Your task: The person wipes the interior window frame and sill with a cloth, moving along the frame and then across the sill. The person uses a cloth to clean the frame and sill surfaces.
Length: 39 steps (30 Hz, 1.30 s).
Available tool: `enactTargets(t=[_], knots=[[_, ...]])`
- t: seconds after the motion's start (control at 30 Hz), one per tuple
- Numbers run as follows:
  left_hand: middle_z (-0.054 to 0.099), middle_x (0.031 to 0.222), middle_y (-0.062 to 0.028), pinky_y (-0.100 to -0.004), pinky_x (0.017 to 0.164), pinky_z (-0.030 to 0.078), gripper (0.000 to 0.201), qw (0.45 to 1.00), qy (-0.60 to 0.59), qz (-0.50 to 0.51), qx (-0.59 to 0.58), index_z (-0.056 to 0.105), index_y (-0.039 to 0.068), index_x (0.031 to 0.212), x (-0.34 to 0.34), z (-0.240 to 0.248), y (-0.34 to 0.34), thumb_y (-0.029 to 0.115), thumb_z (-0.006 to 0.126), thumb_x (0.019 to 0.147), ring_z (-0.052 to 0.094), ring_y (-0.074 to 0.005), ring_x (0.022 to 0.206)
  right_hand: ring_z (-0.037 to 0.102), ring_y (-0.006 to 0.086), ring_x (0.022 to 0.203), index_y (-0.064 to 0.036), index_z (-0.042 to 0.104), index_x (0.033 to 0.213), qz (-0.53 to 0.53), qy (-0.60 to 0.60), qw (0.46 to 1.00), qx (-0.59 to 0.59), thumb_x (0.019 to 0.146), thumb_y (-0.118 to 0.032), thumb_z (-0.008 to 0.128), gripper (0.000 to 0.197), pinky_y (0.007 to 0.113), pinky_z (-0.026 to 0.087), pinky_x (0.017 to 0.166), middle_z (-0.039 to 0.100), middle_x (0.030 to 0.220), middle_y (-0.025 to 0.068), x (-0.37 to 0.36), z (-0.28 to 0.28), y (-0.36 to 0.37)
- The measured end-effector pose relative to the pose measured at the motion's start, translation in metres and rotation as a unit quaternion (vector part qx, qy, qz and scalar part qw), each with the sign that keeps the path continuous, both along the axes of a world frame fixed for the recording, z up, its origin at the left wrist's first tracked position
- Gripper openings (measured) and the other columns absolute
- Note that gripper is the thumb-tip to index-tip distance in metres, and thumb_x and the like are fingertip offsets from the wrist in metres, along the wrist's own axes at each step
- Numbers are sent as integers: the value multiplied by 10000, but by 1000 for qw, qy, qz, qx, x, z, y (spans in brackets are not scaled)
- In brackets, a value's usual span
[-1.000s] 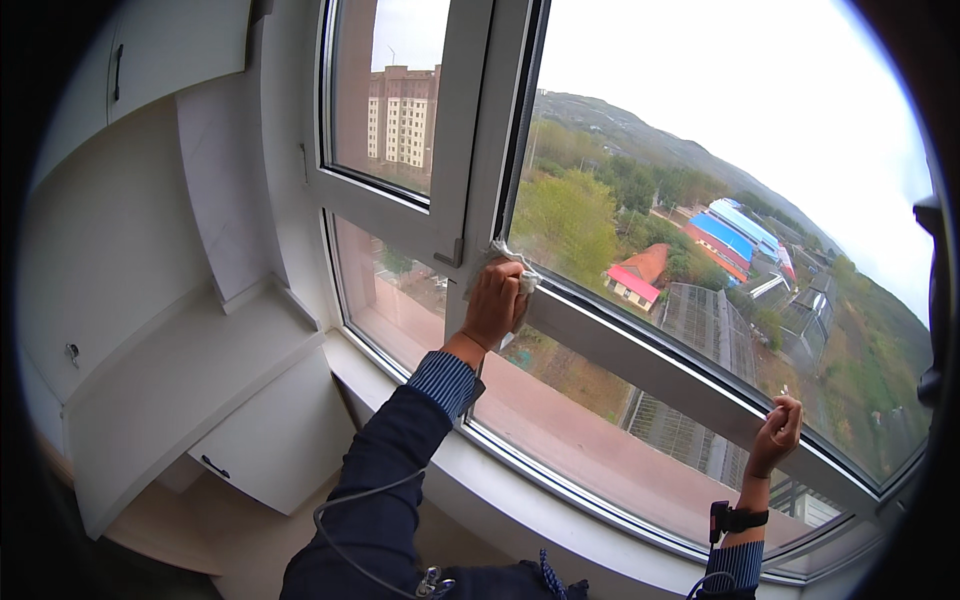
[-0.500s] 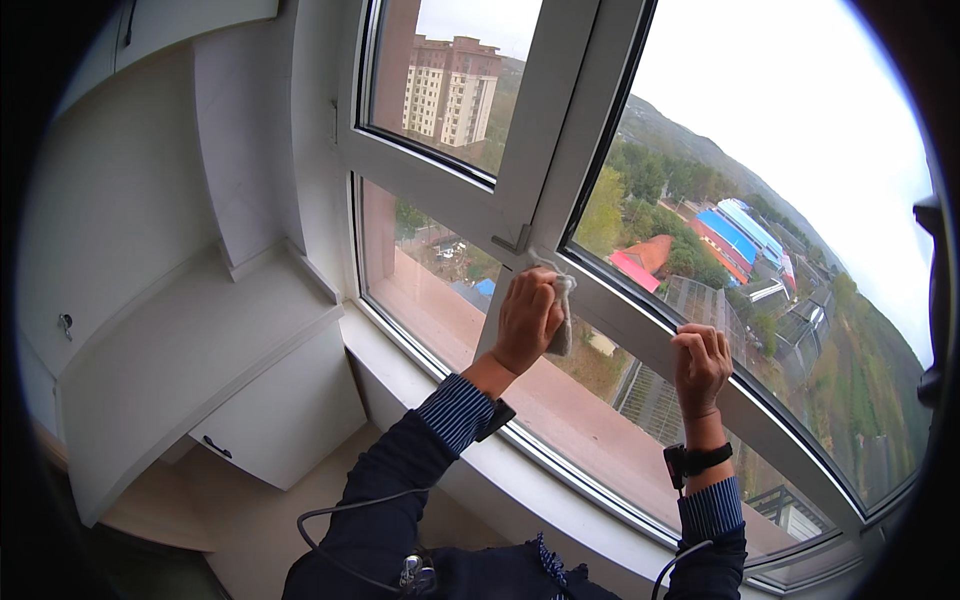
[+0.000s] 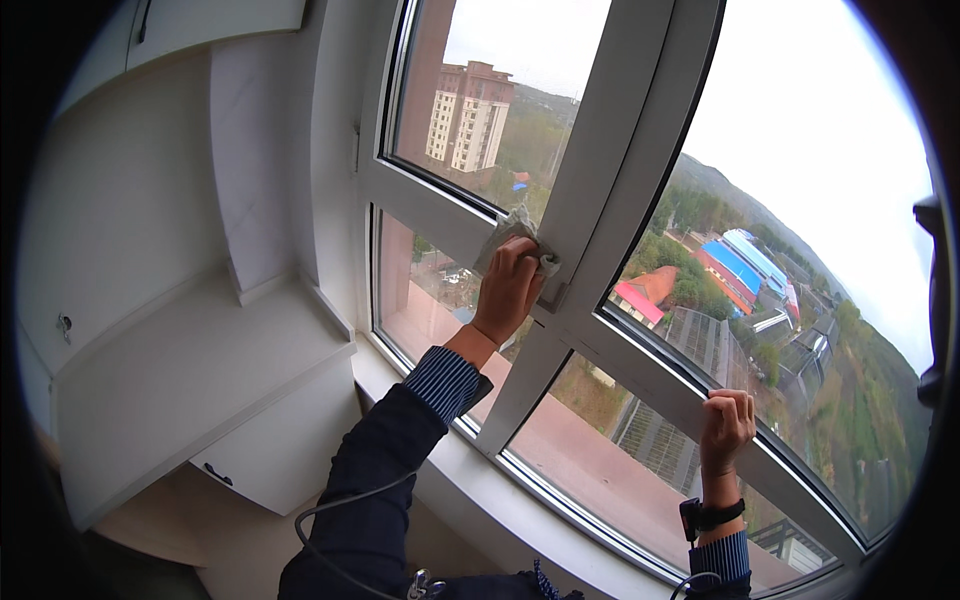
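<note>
My left hand (image 3: 504,285) is closed on a greyish-white cleaning cloth (image 3: 520,219). It presses the cloth to the grey window frame (image 3: 600,190), at the corner where the upright post meets the crossbar, below the upper left pane. Just below the cloth is the window handle (image 3: 554,295), partly hidden by hand and cloth. Farther right, my right hand (image 3: 728,430) has its fingers curled over the upper edge of the lower crossbar, under the large right pane.
A white window sill (image 3: 455,485) runs below the frame. At the left stand a pale counter (image 3: 205,385) and a white cabinet door (image 3: 285,440) with a dark handle. A cable hangs along my left sleeve. Buildings and trees show outside the glass.
My left hand has moved the cloth from right of the handle, up and left onto the crossbar below the upper pane. The view has shifted; my right hand still lies on its crossbar.
</note>
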<state>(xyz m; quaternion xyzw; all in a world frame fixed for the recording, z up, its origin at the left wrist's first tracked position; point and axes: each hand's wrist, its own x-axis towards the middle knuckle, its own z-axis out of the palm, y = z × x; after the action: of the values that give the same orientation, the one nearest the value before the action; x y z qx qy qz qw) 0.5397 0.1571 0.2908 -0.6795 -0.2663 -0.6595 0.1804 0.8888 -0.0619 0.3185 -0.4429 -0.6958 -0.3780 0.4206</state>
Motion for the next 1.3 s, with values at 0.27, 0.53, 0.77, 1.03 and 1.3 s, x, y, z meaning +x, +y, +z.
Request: enactTargets(t=[0.27,0.53,0.77,1.03,1.3], knots=[[571,1153,-172,-492,987,476,186,995,-22,79,-48,542,37,1134,-97,9,83,113,603,976,557,-400,1131,619,261,757,-94,582,782,-9,-1,1000,4,834,42,676,173,368,496,678,665,841,68,-1,-1,1],[545,1088,-173,-487,941,412,139,999,-30,-27,-29,527,33,1060,-30,16,42,100,582,952,533,-379,1054,611,278,767,-84,563,786,-33,12,999,5,850,50,653,174,376,493,688,641,825,92,-2,-5,3],[554,1153,-148,-486,996,430,159,998,21,-52,15,512,39,1066,-37,0,52,77,603,941,548,-377,1119,594,290,764,-71,544,791,-29,5,1000,-2,860,38,635,158,386,478,704,618,822,109,0,-7,5],[549,1145,-199,-501,938,458,130,988,-77,106,-77,505,27,1102,-132,23,113,70,543,985,533,-424,1058,587,284,756,-74,537,788,-31,12,999,-7,854,42,626,160,384,472,689,611,819,103,2,-9,4],[533,1181,-176,-483,1030,429,203,997,-19,-45,-54,498,13,1155,-3,3,16,71,579,978,521,-406,1150,582,283,742,-75,536,798,-19,3,1000,-7,858,41,632,163,387,470,673,588,805,105,4,-8,4]])
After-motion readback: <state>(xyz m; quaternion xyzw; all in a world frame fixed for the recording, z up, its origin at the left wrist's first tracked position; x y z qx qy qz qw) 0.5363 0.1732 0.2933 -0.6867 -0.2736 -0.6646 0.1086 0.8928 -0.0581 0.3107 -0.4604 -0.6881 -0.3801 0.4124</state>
